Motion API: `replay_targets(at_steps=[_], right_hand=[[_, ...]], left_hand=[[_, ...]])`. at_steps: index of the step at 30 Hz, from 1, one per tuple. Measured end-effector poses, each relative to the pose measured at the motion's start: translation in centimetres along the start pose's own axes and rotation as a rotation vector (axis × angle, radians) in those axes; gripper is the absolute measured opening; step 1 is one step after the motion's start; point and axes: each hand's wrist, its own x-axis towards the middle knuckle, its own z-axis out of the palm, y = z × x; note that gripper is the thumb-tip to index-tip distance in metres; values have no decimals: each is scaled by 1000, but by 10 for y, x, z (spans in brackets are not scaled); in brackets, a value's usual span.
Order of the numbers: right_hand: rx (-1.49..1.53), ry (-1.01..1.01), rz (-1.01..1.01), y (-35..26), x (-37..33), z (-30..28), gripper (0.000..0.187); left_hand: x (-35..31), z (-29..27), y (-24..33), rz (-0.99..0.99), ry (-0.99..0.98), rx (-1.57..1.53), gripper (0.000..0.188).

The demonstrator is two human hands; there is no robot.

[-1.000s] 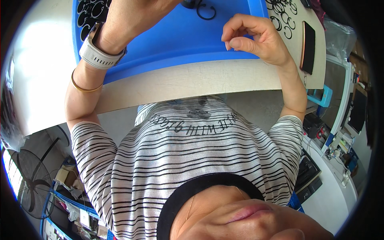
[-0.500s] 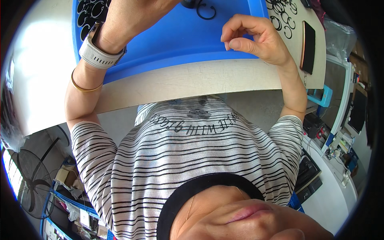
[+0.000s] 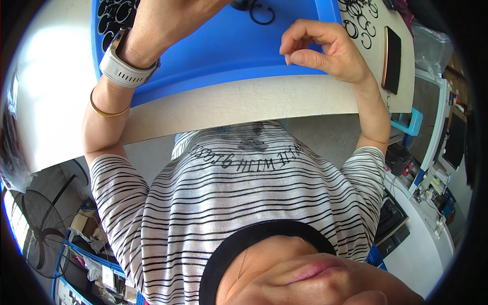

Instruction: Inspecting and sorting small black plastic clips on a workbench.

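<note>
My left hand [image 3: 178,20] reaches over the blue tray [image 3: 218,61] with a watch on its wrist; its fingers lie beyond the upper edge, so what they hold is hidden. Near the tray's right front edge, my right hand [image 3: 325,48] is loosely curled, thumb tip close to the fingertips, and I see nothing in it. Between the hands, at the top, a thin black open ring [image 3: 262,14] shows against the blue. A dark rounded object [image 3: 240,4], partly cut off, sits just left of the ring.
Several black open rings [image 3: 113,18] are heaped at the tray's left; more loose rings [image 3: 358,20] lie on the pale table [image 3: 244,99] at right. A phone [image 3: 391,61] lies near the table's right side. A fan [image 3: 38,234] stands at lower left, with a blue-edged shelf beside it.
Almost nothing differs. My left wrist has shifted very slightly; my right hand keeps its curled pose, and the rings lie as before.
</note>
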Motion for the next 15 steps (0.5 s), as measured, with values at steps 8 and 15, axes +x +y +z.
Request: replay_targets(at_steps=[8, 15], right_hand=[[-9, -6, 3, -1, 1, -1, 22], [-20, -5, 1, -1, 1, 0, 22]], left_hand=[[0, 0, -3, 13, 6, -3, 50], [-2, 3, -10, 30, 24, -71, 51]])
